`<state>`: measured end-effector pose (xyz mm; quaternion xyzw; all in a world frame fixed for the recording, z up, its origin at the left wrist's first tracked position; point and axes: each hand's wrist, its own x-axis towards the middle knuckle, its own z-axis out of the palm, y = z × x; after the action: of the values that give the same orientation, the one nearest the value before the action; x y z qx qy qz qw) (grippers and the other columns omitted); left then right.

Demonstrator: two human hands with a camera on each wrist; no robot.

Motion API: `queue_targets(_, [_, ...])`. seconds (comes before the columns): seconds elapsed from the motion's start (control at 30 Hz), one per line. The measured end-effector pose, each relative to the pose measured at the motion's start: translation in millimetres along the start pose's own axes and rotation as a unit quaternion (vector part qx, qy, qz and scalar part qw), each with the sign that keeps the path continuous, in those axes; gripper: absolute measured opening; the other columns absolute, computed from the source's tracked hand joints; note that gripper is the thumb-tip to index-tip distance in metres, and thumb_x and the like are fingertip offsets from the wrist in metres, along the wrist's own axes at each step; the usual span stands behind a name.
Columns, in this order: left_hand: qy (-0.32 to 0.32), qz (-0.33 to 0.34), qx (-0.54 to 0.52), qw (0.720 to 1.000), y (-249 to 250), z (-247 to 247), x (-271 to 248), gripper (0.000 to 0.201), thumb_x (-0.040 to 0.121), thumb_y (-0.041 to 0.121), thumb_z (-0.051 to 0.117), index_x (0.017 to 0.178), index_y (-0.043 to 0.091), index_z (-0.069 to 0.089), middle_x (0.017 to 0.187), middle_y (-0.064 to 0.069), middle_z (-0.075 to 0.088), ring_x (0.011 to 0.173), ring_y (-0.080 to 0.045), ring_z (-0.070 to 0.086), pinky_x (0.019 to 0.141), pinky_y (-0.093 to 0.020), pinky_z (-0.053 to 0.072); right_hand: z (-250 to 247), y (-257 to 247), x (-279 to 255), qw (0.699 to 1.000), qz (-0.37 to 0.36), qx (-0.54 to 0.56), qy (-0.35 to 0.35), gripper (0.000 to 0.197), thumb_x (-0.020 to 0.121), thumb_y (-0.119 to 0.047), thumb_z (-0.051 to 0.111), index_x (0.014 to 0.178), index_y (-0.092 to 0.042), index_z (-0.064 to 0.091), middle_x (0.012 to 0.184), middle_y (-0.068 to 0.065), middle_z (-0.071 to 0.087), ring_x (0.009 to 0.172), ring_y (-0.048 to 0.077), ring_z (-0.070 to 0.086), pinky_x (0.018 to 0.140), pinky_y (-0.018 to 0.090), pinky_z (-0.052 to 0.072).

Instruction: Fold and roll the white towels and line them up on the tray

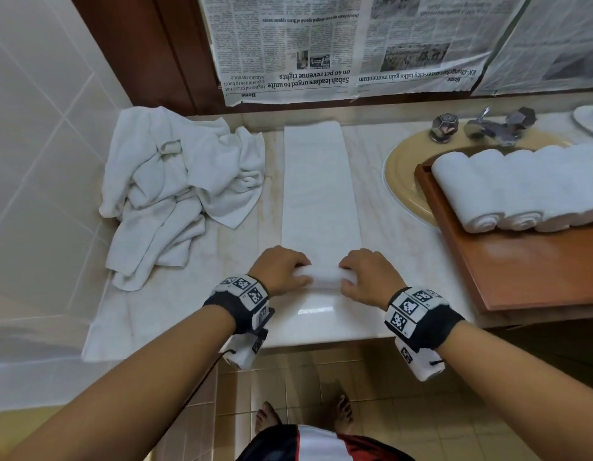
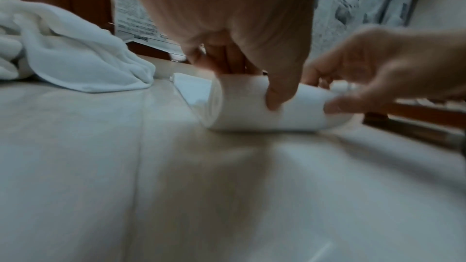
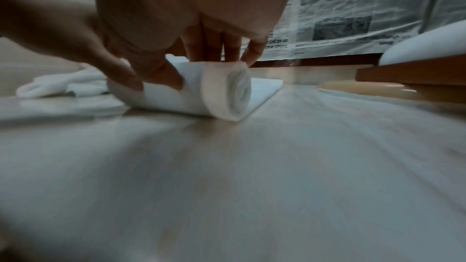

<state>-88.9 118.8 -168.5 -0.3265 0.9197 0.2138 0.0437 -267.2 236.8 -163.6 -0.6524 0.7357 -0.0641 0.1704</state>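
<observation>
With both hands down at the near edge of the bench [image 1: 195, 294], the folded towel [image 1: 321, 188] lies as a long narrow strip running away from the person toward the back wall, its near end wound into a short roll [image 1: 323, 277].

Left hand [image 1: 280, 269] grips the roll's left end: fingers [image 2: 221, 57] curled over the top and down the far side, thumb [image 2: 279, 95] pressed on the near face. Right hand [image 1: 368, 277] does the same on the right end: fingers [image 3: 214, 47] together, hooked over the top of the roll, thumb [image 3: 161, 75] on the near side. So the roll sits under both palms, between thumbs and fingers, resting on the bench. Spiral end face shows in the right wrist view; a few turns are wound. The unrolled rest of the strip lies flat beyond the fingers.

Tray [image 1: 528, 271], brown wood, sits right of the strip, partly over the beige sink [image 1: 401, 181]. Rolled towels [image 1: 508, 188] lie side by side at its far end, touching each other; at least four show, and the row runs out of frame. Near part of the tray is bare.

Heap of loose white towels [image 1: 175, 188] sits at the bench's left side, apart from the strip. Chrome tap [image 1: 484, 126] stands behind the sink. Newspaper [image 1: 338, 44] sheets cover the wall above the bench.
</observation>
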Motion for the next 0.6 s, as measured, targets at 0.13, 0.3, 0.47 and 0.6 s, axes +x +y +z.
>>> queue_targets(0.13, [-0.056,-0.069,-0.093,0.992,-3.8,-4.8,4.3,0.029,0.083,0.035,0.07,0.109,0.022,0.072,0.106,0.002,0.07,0.102,-0.017,0.062,0.083,-0.026,0.046,-2.1,3.5,8.4,0.978,0.116,0.167,-0.042,0.028,0.08,-0.021,0.069,0.107,-0.016,0.069,0.11,0.003,0.067,0.104,0.022,0.06,0.095,0.036,0.048])
queue_targets(0.3, [0.096,-0.043,-0.059,0.993,5.8,5.5,13.8,0.019,0.085,0.019,0.067,0.104,0.019,0.07,0.107,-0.002,0.06,0.101,-0.021,0.055,0.088,-0.035,0.045,3.4,-2.3,25.3,0.989,0.14,0.036,0.036,0.013,0.087,-0.021,0.059,0.099,-0.02,0.06,0.109,0.001,0.052,0.11,0.023,0.043,0.089,0.035,0.037])
queue_targets(0.47, [0.16,0.065,0.013,0.985,5.2,24.4,0.3,0.01,0.077,0.021,0.07,0.082,0.014,0.074,0.084,-0.002,0.066,0.075,-0.027,0.061,0.059,-0.037,0.051,16.9,-15.3,10.1,0.996,0.001,-0.06,0.072,0.024,0.084,-0.027,0.058,0.098,-0.009,0.063,0.101,0.006,0.058,0.101,0.027,0.051,0.078,0.035,0.037])
queue_targets(0.6, [0.131,0.072,0.032,0.988,-1.6,26.0,0.5,0.03,0.08,0.039,0.071,0.098,0.015,0.073,0.099,0.0,0.066,0.089,-0.024,0.059,0.069,-0.037,0.05,19.9,-14.3,7.5,0.989,-0.022,-0.144,0.011,0.044,0.076,-0.04,0.064,0.109,-0.013,0.055,0.11,0.003,0.051,0.104,0.024,0.047,0.085,0.038,0.036])
